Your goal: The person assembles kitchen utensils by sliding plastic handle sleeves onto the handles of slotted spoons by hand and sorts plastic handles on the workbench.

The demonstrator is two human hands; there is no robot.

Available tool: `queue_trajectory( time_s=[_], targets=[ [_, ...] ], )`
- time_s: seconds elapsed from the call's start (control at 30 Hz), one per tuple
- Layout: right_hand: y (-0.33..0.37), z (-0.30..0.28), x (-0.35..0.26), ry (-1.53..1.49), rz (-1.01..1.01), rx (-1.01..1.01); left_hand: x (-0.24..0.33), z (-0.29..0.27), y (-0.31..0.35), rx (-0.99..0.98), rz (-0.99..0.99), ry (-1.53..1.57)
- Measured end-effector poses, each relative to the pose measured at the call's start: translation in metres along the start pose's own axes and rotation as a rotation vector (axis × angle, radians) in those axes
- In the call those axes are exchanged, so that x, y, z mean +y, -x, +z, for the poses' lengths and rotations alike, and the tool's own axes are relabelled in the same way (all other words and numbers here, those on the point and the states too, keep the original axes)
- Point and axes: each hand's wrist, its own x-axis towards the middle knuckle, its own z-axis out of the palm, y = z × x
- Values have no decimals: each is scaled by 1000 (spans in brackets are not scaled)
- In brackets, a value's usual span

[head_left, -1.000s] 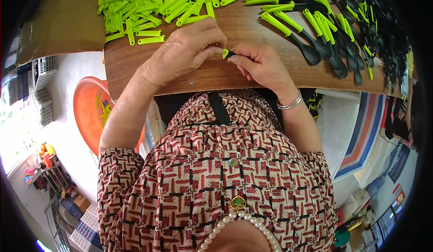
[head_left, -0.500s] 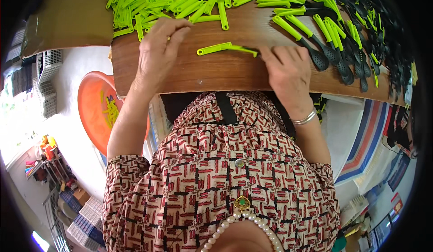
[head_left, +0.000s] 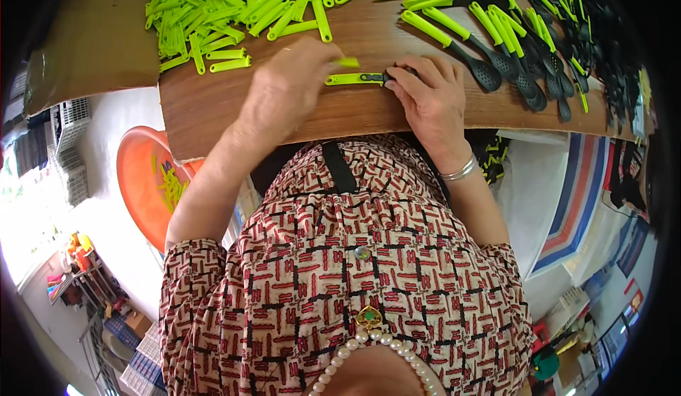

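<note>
My right hand [head_left: 429,91], with a bracelet at its wrist, is closed around the black neck of a kitchen utensil; its head is hidden by the hand. The utensil's black end [head_left: 372,77] lies inside a lime-green handle shell [head_left: 342,80], whose holed tip points left. Just above that shell, my left hand [head_left: 292,82] is closed, slightly blurred, with a second green handle piece [head_left: 348,63] sticking out past its fingers. Both hands are over the brown table [head_left: 234,116], near its front edge.
A large heap of green handle pieces [head_left: 213,6] covers the table's far left. Black spoons [head_left: 488,77] and slotted utensils with green handles lie to the right, beside a dark utensil pile [head_left: 624,63]. An orange basin [head_left: 138,183] with green pieces stands lower left.
My left hand has moved right from the heap's edge toward my right hand and now has a green piece. The utensil's black end now sits in the green shell. The view has shifted slightly.
</note>
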Motion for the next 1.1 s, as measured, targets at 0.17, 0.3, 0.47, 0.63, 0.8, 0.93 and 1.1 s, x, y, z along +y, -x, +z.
queue_trajectory(
  time_s=[0.17,0.3,0.47,0.63,0.8,0.93,1.1],
  targets=[
    [-1,0,2,35,28,36,20,32,-6,-31,-1,-36],
    [0,2,-1,65,51,67,25,33,-9,-41,-5,-50],
    [0,3,-1,101,67,97,29,34,-4,-51,-170,31],
    [-2,2,-2,145,77,115,25,36,-1,-38,-156,-10],
    [-9,0,-8,181,51,131,33,31,-6,-19,-96,-219],
    [-15,-1,-10,196,3,138,24,49,7,29,-133,-57],
    [-16,-4,-6,261,-13,153,25,52,0,48,-150,-91]
  ],
)
